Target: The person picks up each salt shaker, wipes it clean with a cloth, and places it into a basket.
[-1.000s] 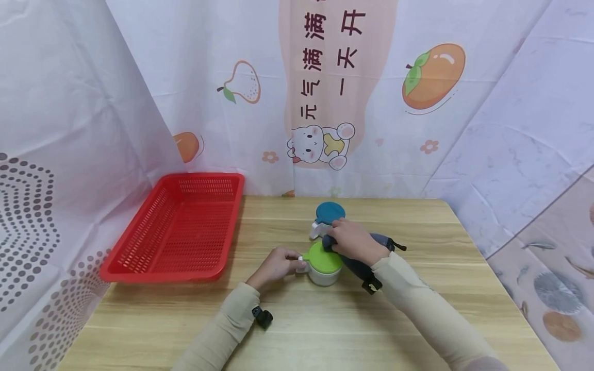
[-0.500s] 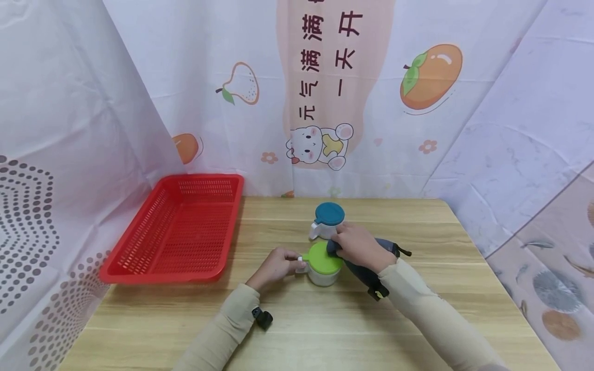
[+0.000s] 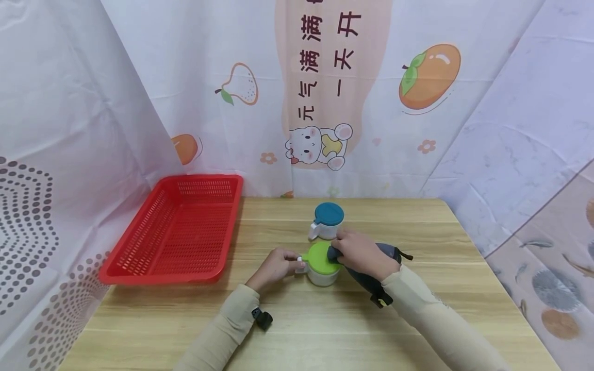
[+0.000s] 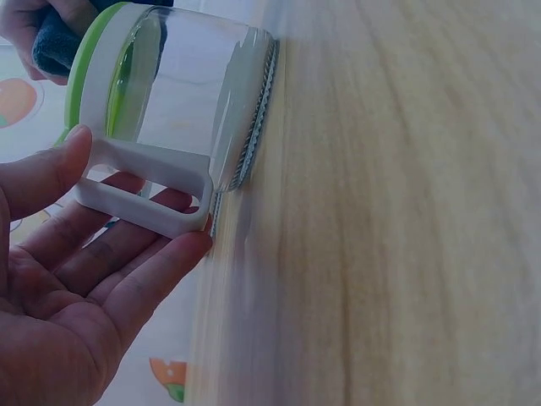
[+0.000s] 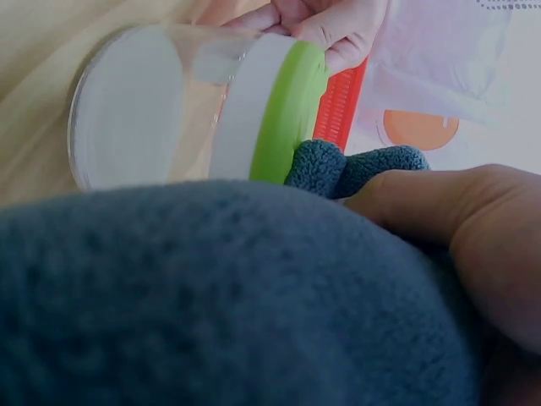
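Note:
A clear seasoning jar [image 3: 322, 279] with a white collar and a green lid [image 3: 319, 253] stands upright on the table. My left hand [image 3: 277, 268] holds its white handle [image 4: 148, 190], thumb on one side and fingers on the other in the left wrist view. A bunched dark blue-grey cloth [image 3: 368, 282] is gripped in my right hand [image 3: 364, 253]. One fold of this cloth [image 5: 317, 167] touches the top of the green lid, while the rest hangs down beside the jar. The cloth hides much of my right hand in the right wrist view.
Just behind stands a similar jar with a blue lid [image 3: 329, 214] and a white handle, near my right hand. A red plastic basket [image 3: 225, 232] lies at the left of the wooden table [image 3: 297, 335]. Printed curtains [image 3: 260, 170] hang along the back and sides.
My right hand has slid slightly right and toward me, moving the cloth across the green lid. The left hand keeps its hold on the handle, and the jar has stayed in place.

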A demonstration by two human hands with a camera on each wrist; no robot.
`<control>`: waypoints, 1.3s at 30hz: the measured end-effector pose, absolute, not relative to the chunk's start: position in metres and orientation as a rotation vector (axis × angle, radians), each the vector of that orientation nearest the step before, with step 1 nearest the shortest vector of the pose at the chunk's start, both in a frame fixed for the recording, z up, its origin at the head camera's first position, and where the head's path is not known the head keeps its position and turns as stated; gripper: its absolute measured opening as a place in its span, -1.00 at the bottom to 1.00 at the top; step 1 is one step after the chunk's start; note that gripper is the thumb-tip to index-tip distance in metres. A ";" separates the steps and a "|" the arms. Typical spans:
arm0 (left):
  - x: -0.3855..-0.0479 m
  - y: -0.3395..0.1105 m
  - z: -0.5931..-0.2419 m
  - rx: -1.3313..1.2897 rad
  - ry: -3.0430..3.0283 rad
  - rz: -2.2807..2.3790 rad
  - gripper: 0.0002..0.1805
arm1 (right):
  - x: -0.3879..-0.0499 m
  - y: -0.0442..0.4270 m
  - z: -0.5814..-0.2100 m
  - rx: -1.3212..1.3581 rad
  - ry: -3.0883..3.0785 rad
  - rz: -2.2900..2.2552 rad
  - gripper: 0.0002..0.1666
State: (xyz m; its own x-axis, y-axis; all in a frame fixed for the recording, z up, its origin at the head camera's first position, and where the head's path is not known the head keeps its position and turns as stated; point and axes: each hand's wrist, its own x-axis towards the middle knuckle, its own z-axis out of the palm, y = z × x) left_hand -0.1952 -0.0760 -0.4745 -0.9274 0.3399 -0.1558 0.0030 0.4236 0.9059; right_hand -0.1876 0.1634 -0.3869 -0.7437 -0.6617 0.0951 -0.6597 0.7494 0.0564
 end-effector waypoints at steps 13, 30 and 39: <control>-0.195 -0.074 -0.474 0.289 2.364 1.518 -0.82 | -0.174 0.158 -0.389 1.133 -2.754 -0.029 -0.79; -0.195 -0.075 -0.476 0.289 2.346 1.538 -0.81 | -0.170 0.143 -0.389 1.175 -2.740 -0.080 -0.75; -0.195 -0.076 -0.474 0.355 2.376 1.509 -0.87 | -0.174 0.123 -0.390 1.270 -2.674 -0.095 -0.76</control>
State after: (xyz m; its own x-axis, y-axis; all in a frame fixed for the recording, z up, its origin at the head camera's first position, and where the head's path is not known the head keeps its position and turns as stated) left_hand -0.1949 -0.0760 -0.4739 -0.9232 0.3647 -0.1213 0.0453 0.4167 0.9079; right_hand -0.1741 0.1228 -0.3898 -0.6191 -0.7737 0.1345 -0.7622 0.6332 0.1346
